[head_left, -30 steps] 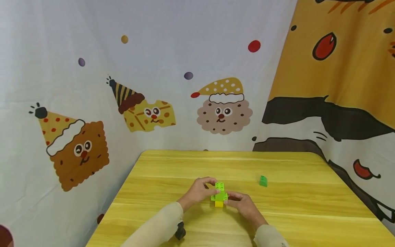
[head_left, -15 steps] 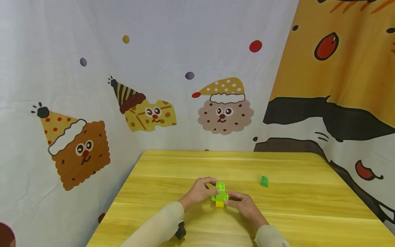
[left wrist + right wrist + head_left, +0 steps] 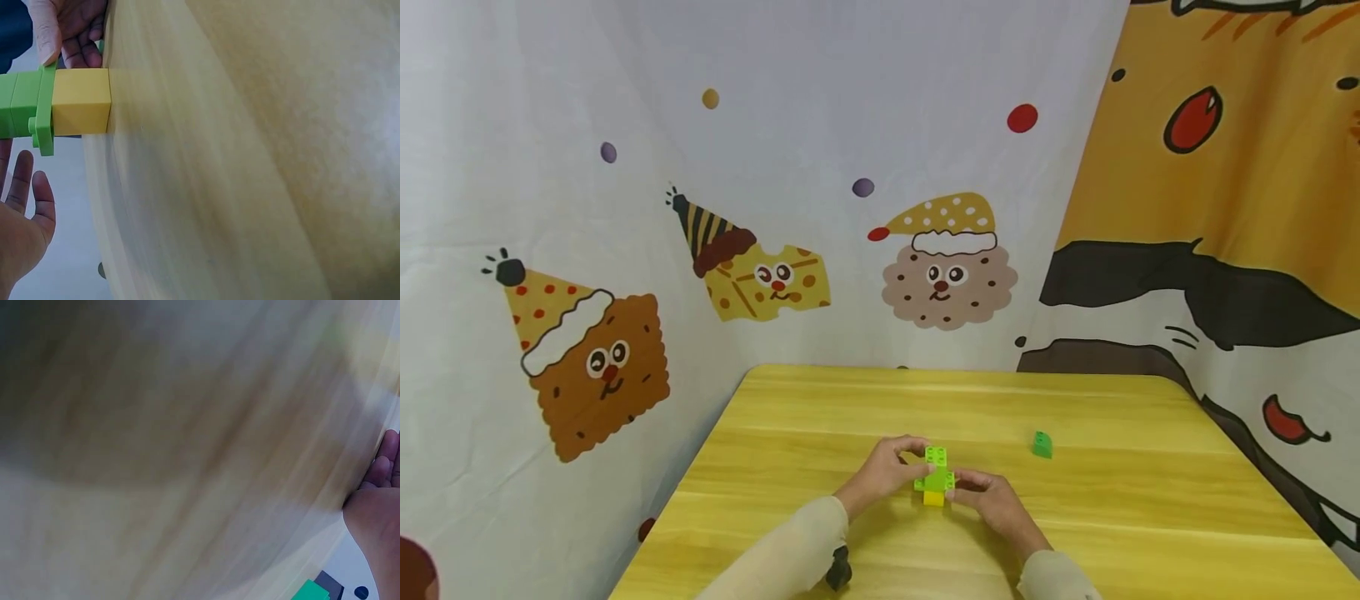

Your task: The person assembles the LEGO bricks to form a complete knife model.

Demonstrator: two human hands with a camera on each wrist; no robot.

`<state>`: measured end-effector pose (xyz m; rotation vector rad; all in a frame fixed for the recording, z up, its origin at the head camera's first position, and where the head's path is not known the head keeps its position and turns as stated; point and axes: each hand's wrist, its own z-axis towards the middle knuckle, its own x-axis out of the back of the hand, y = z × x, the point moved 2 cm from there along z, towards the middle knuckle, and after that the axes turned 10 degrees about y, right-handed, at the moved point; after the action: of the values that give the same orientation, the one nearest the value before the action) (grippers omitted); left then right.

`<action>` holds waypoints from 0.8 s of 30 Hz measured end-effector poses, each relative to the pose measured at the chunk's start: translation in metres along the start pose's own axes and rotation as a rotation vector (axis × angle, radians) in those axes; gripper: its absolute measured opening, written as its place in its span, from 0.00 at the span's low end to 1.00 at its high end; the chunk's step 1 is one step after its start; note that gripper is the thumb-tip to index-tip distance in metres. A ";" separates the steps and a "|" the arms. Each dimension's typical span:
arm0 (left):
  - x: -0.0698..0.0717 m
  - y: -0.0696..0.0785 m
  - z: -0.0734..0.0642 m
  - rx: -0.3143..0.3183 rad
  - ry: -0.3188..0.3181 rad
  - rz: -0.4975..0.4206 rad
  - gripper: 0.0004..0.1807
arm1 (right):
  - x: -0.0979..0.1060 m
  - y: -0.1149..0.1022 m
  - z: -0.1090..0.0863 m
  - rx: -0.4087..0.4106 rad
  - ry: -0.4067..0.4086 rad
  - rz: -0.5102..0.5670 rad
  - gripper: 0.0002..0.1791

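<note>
A small stack of toy building bricks (image 3: pixel 936 479) stands upright on the table, light green above and a yellow brick (image 3: pixel 81 101) at its base. One flat green piece juts out on both sides just above the yellow brick. My left hand (image 3: pixel 883 475) holds the upper green bricks from the left, its thumb on their near side. From the right, my right hand (image 3: pixel 996 504) pinches the jutting end of the flat green piece; its thumb shows on that edge in the left wrist view. The right wrist view catches only part of the right hand (image 3: pixel 378 500).
A darker green brick with a sloped side (image 3: pixel 1042 444) lies farther back on the wooden table (image 3: pixel 820 400), to the right. Beside my left sleeve is a black object (image 3: pixel 838 568), partly hidden. A cartoon-printed cloth (image 3: pixel 850 108) hangs behind the table.
Both hands keep the same hold on the brick stack. Only the head view has shifted very slightly.
</note>
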<state>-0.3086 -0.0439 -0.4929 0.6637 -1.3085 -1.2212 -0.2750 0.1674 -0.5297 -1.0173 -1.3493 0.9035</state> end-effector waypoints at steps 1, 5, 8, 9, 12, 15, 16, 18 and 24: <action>0.000 0.000 0.000 0.001 -0.002 -0.002 0.14 | 0.000 0.001 0.000 -0.002 0.004 0.000 0.28; 0.000 -0.001 -0.002 0.000 -0.010 -0.016 0.14 | -0.001 0.002 0.000 0.006 0.014 0.006 0.28; 0.001 0.000 -0.002 0.008 -0.022 -0.019 0.14 | -0.002 0.002 0.000 0.009 0.020 0.021 0.28; 0.002 0.000 -0.002 0.008 -0.025 -0.020 0.15 | -0.002 0.002 0.000 0.011 0.020 0.024 0.27; 0.004 -0.001 -0.002 0.005 -0.037 -0.015 0.16 | -0.003 0.002 -0.001 0.001 0.023 0.027 0.27; 0.006 -0.002 -0.002 -0.008 -0.046 -0.012 0.16 | -0.003 0.001 -0.001 -0.007 0.027 0.023 0.27; 0.006 -0.002 -0.002 -0.011 -0.048 -0.007 0.16 | -0.003 0.001 -0.001 -0.010 0.032 0.019 0.27; 0.007 -0.003 -0.002 -0.016 -0.054 -0.003 0.16 | -0.004 0.002 0.000 -0.012 0.038 0.019 0.28; 0.010 -0.012 -0.003 0.010 -0.085 0.012 0.21 | -0.003 0.001 -0.001 -0.009 0.046 0.021 0.27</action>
<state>-0.3110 -0.0571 -0.5009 0.6156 -1.3879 -1.2461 -0.2743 0.1644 -0.5319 -1.0554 -1.3071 0.8849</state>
